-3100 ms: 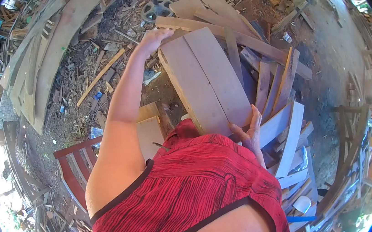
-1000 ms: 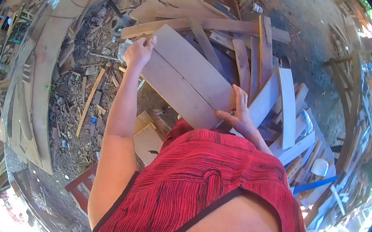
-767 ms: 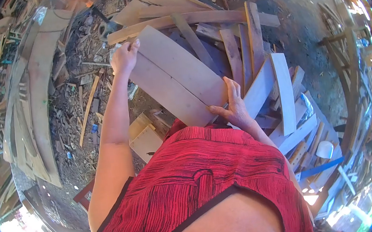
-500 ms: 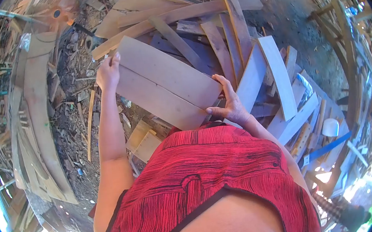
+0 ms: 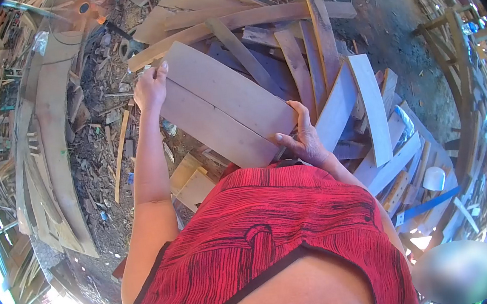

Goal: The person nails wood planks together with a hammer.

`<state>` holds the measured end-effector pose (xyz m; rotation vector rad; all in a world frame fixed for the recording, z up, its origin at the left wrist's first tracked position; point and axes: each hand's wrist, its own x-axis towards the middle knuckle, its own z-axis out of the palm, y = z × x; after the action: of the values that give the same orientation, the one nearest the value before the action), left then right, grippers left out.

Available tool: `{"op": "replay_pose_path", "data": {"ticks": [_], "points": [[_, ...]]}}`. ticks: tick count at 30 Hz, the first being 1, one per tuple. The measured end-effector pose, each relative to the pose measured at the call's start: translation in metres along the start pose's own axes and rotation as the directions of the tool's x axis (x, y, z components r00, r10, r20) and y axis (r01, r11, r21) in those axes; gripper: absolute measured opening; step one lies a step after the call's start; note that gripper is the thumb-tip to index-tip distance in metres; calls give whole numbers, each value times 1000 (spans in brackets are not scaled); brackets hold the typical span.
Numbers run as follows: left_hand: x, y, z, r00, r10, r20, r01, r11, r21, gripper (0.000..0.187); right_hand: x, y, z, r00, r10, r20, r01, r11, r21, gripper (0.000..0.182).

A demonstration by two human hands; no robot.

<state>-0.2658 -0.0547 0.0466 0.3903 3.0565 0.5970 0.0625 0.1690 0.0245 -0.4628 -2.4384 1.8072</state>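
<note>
Two flat wooden boards lie edge to edge in front of my waist, an upper board [image 5: 229,81] and a lower board [image 5: 210,123], with a thin dark seam between them. My left hand [image 5: 151,89] is closed on their far left end, thumb on top near the seam. At the right end my right hand [image 5: 305,136] grips them, its thumb on the near face and its fingers round the far edge. The undersides of the boards are hidden.
Behind the boards lies a pile of loose planks [image 5: 299,61], with pale planks [image 5: 370,107] to the right. A long wide plank [image 5: 53,143] stretches along the left. Wood scraps [image 5: 99,174] litter the ground. A blue strip [image 5: 427,206] and a white cup-like object [image 5: 433,179] sit at lower right.
The surroundings have shifted slightly in the view as the camera moved. Both hands keep the same hold on the boards, which stay at nearly the same tilt.
</note>
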Motion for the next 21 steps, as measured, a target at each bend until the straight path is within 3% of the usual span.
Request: {"op": "replay_pose_path", "data": {"ticks": [9, 12, 15, 17, 21], "points": [[-2, 3, -2, 1000, -18, -2, 18, 1000, 5, 56, 3, 12, -1, 998, -63, -15, 62, 997, -56, 91], [-2, 3, -1, 1000, -23, -10, 23, 1000, 12, 56, 4, 11, -5, 994, -110, -6, 107, 980, -168, 91], [0, 0, 2, 999, -37, -35, 37, 999, 15, 55, 4, 8, -1, 997, -82, -6, 81, 992, -94, 90], [-2, 1, -1, 1000, -28, 5, 28, 1000, -2, 54, 2, -8, 1, 989, 124, 78, -138, 968, 211, 90], [-6, 3, -5, 998, -56, 16, 57, 998, -22, 53, 1, 5, 4, 999, 35, 27, -38, 990, 138, 93]]}}
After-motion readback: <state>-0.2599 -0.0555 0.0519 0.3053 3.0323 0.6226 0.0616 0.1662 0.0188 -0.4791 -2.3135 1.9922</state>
